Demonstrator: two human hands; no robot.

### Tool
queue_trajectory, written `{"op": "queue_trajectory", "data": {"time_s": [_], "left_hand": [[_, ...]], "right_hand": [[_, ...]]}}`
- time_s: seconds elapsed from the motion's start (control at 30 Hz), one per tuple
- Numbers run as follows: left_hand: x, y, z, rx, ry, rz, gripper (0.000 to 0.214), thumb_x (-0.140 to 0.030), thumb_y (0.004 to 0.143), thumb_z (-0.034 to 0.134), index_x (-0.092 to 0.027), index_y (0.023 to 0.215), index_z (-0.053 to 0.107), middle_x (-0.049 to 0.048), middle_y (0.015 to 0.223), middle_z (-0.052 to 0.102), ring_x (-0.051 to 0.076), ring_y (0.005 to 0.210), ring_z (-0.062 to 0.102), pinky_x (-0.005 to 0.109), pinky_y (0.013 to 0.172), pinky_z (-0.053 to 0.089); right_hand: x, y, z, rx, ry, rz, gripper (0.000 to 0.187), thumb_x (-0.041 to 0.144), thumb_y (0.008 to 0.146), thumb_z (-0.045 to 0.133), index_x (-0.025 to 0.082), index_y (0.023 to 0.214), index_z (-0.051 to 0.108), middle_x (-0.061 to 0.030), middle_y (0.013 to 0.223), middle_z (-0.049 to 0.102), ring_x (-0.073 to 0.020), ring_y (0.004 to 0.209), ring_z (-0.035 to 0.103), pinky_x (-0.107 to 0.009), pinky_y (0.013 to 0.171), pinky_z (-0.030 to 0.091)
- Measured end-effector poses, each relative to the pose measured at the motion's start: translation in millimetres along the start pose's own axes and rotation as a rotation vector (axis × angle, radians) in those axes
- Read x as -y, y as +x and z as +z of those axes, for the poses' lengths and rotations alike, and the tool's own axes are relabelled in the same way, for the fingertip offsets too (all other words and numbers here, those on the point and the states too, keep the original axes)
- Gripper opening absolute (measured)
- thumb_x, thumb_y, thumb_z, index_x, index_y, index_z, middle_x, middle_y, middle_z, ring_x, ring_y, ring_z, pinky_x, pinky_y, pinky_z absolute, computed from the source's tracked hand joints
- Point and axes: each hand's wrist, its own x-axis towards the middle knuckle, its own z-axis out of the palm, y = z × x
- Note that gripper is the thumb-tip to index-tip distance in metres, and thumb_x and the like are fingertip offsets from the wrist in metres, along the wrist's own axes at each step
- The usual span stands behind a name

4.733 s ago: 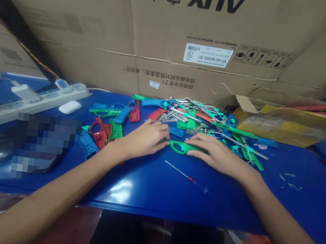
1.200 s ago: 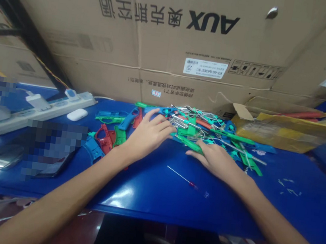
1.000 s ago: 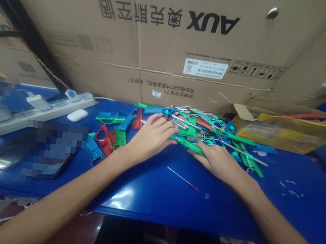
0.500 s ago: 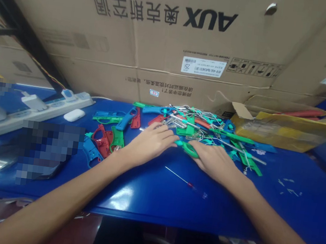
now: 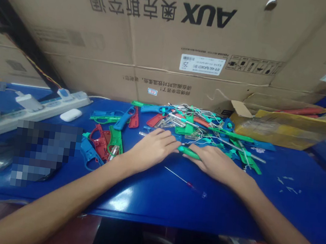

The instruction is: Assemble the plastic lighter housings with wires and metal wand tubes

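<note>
A green plastic gun-shaped handle (image 5: 189, 153) is held up between my two hands, over the blue table. My right hand (image 5: 213, 160) is closed on its right end. My left hand (image 5: 158, 147) has its fingers pinched at the left end, where a small dark and white part shows between the fingertips. Just behind my hands lies a pile of metal rods (image 5: 185, 121), white wires, clear tubes and coloured plastic pieces. A screwdriver (image 5: 178, 176) with a thin shaft and a red and clear handle rests in front of them.
Left of my left arm are blue, red and green handle shells (image 5: 100, 141), a white earphone case (image 5: 71, 114) and a power strip (image 5: 36, 115). An open carton (image 5: 282, 131) stands back right, with small clear bits (image 5: 289, 184) nearer. Large cardboard (image 5: 148, 52) walls the back.
The green handle has turned in my hands, so its loop-shaped opening no longer shows. My hands stay close together in nearly the same place. The view has shifted slightly.
</note>
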Motion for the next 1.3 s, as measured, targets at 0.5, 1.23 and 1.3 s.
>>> {"op": "queue_trajectory", "data": {"time_s": [0.5,1.23,1.3], "left_hand": [[-17.4,1.5,-3.0,0.010,0.027,0.012,0.032,-0.014,0.105,0.034,-0.006,0.112,0.064,0.0100,0.091,0.064,0.023,0.088,0.055,0.035,0.076,0.046],[-24.9,7.4,-10.8,-0.599,-0.442,-0.187,0.042,-0.035,0.095,0.065,-0.021,0.131,0.049,0.0104,0.121,0.065,0.023,0.114,0.062,0.042,0.097,0.051],[-30.2,9.8,-0.3,-0.516,-0.732,-0.339,0.054,-0.040,0.096,0.063,-0.018,0.140,0.042,0.0165,0.133,0.057,0.027,0.123,0.057,0.046,0.100,0.051]], "right_hand": [[0.2,-2.9,-4.5,-0.055,-0.034,-0.109,0.036,0.039,0.108,0.033,0.017,0.101,0.061,-0.0017,0.062,0.064,-0.0178,0.053,0.059,-0.029,0.052,0.024],[13.8,12.2,-20.2,-0.368,1.122,0.127,0.040,0.054,0.099,0.049,0.022,0.089,0.069,-0.0034,0.079,0.075,-0.0202,0.075,0.070,-0.031,0.074,0.054],[19.7,13.7,-15.3,-0.448,1.214,0.113,0.035,0.053,0.100,0.050,0.025,0.104,0.070,-0.0044,0.101,0.076,-0.0229,0.098,0.071,-0.036,0.092,0.053]]}}
